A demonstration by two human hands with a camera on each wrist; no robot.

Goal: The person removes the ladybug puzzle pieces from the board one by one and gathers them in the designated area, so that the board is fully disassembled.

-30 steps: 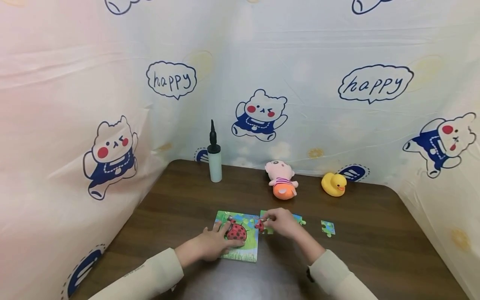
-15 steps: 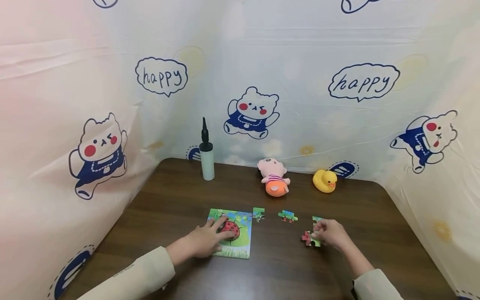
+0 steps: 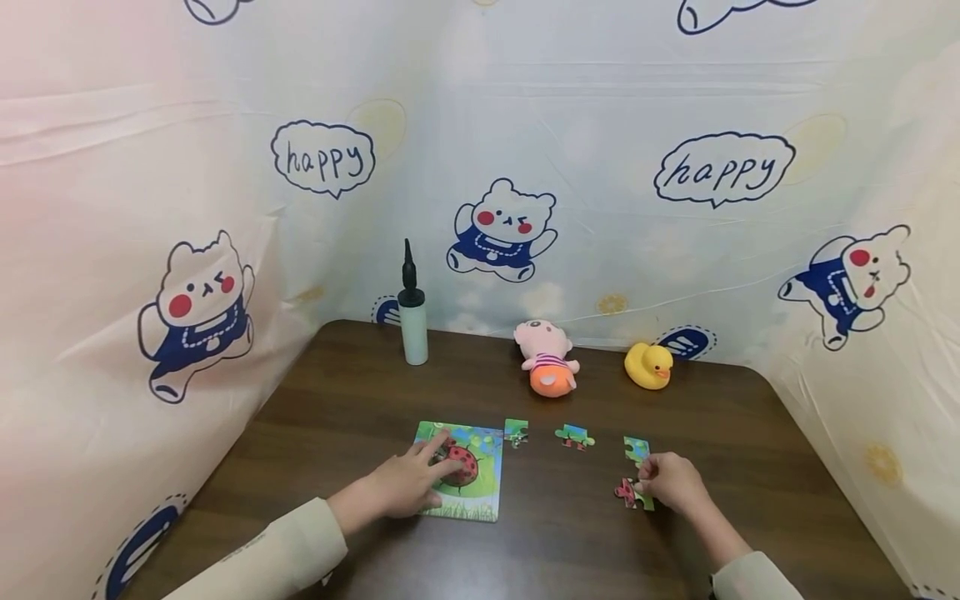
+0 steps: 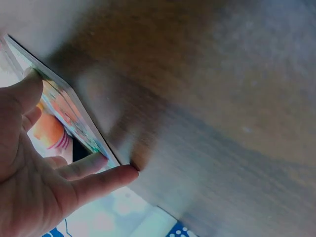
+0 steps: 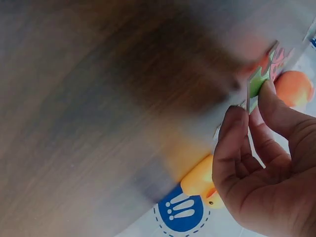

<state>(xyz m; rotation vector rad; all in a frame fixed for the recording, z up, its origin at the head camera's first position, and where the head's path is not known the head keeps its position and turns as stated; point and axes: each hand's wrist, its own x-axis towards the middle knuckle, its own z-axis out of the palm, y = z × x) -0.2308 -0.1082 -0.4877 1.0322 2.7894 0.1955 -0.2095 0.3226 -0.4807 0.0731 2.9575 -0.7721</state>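
Note:
My left hand (image 3: 401, 486) lies with fingers spread over the ladybug puzzle board (image 3: 480, 492); in the left wrist view its thumb (image 4: 32, 86) and fingertips are at the edge of the board. At the right, my right hand (image 3: 675, 482) pinches a red and green puzzle piece (image 3: 626, 492) between thumb and finger. The right wrist view shows that piece (image 5: 259, 81) edge-on, standing at the fingertips. Just behind it lies a green and blue puzzle piece (image 3: 637, 448). A blue and green piece (image 3: 575, 435) and another green piece (image 3: 516, 430) lie between the board and my right hand.
Along the back of the brown table (image 3: 555, 550) stand a hand pump (image 3: 414, 329), a pink plush toy (image 3: 551, 367) in orange shorts, and a yellow rubber duck (image 3: 648, 367). A printed cloth (image 3: 600, 108) hangs behind and at both sides.
My right hand has moved right from beside the board, carrying the red and green puzzle piece, then slightly nearer to me. The left hand has stayed on the board.

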